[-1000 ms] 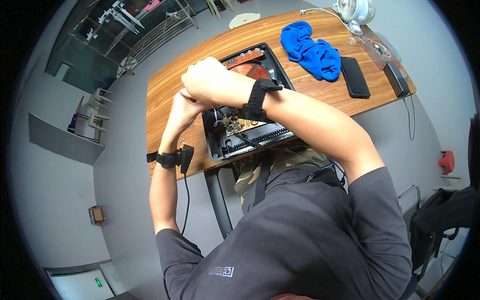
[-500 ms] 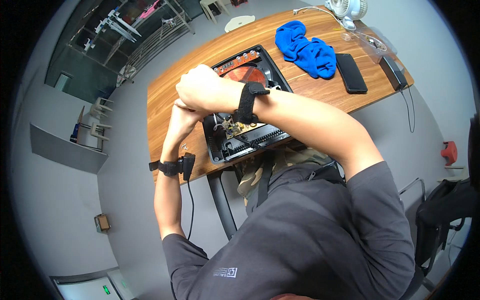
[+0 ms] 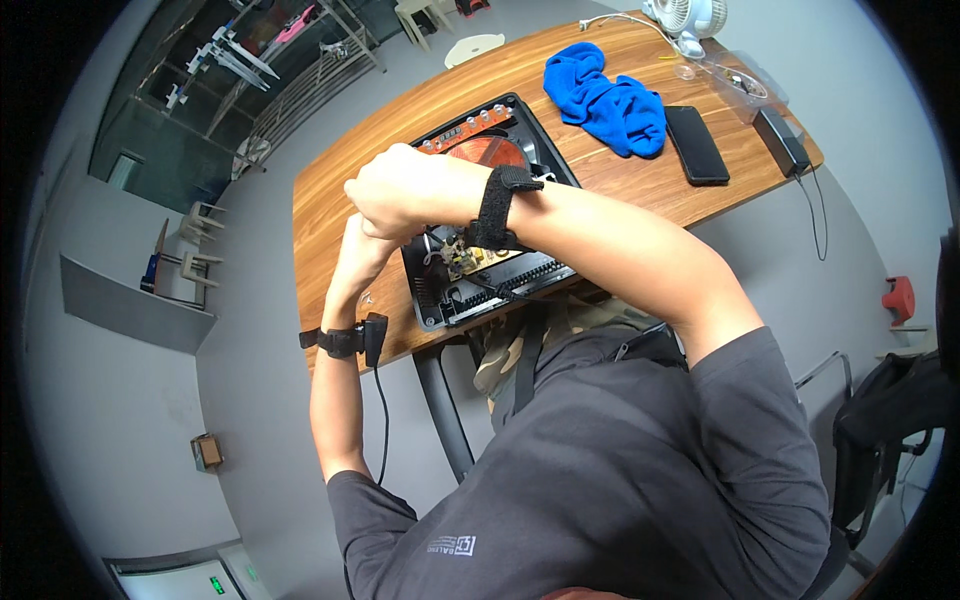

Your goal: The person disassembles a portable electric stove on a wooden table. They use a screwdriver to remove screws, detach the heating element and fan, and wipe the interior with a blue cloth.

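An opened induction cooker (image 3: 427, 309) lies on the wooden table in front of me, its black housing showing a round reddish coil (image 3: 490, 152), an orange board (image 3: 465, 131) and a yellowish circuit board (image 3: 497, 258). My right hand (image 3: 400, 188) is closed in a fist above the cooker's left side; whatever it grips is hidden from view. Just beneath it is my left hand (image 3: 368, 246), at the housing's left edge, its fingers covered by the right hand. Small metallic pieces, apparently screws (image 3: 367, 299), lie on the table beside my left wrist.
A blue cloth (image 3: 610, 105) lies crumpled beyond the cooker, with a black phone (image 3: 697, 146) to its right. Near the table's right end are a black power adapter (image 3: 781, 143) with a cable, a clear plastic container (image 3: 740, 84) and a white fan (image 3: 690, 20).
My right hand has turned slightly at the wrist and lowered a little over the left hand. The whole view has shifted slightly; the cooker stays in place on the table.
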A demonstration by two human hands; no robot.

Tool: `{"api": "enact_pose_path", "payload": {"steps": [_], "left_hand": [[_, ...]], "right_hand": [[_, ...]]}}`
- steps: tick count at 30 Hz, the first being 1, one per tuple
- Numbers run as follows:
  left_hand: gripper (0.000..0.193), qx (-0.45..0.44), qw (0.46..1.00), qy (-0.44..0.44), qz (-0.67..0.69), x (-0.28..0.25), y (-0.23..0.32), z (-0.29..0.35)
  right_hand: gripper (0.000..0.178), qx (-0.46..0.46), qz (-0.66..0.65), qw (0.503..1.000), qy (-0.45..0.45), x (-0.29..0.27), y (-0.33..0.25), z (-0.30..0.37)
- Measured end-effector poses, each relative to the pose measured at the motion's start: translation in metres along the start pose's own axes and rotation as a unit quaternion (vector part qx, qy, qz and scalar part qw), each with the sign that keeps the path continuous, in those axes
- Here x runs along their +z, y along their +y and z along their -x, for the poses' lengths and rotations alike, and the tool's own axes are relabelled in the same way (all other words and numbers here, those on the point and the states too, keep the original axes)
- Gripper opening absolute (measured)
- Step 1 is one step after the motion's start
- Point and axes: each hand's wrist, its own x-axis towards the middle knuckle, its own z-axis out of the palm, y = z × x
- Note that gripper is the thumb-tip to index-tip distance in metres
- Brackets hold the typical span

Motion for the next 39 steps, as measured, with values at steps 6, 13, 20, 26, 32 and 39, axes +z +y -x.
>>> {"api": "enact_pose_path", "payload": {"steps": [6,13,20,26,32,39], "left_hand": [[0.022,0.032,0.996,0.075,-0.044,0.011,-0.004,-0.004],[0.026,-0.041,0.986,0.106,-0.118,0.012,-0.019,-0.016],[0.012,-0.039,0.999,0.017,0.012,-0.001,-0.016,0.002],[0.023,-0.064,0.995,0.073,-0.017,0.003,-0.024,-0.007],[0.016,-0.053,0.998,0.038,0.010,0.002,-0.014,0.000],[0.021,-0.043,0.997,0.021,0.065,-0.002,-0.019,0.006]], "right_hand": [[0.021,0.020,0.080,0.997,0.011,0.000,-0.006,-0.009],[0.021,-0.009,0.102,0.993,0.051,0.016,0.002,-0.013],[0.035,-0.004,-0.010,0.999,-0.046,0.010,0.007,-0.016],[0.034,0.044,0.084,0.995,0.005,0.019,-0.005,-0.022],[0.028,0.006,0.024,0.999,-0.032,0.022,0.003,-0.023],[0.031,0.000,-0.018,0.996,-0.089,0.006,0.001,-0.022]]}}
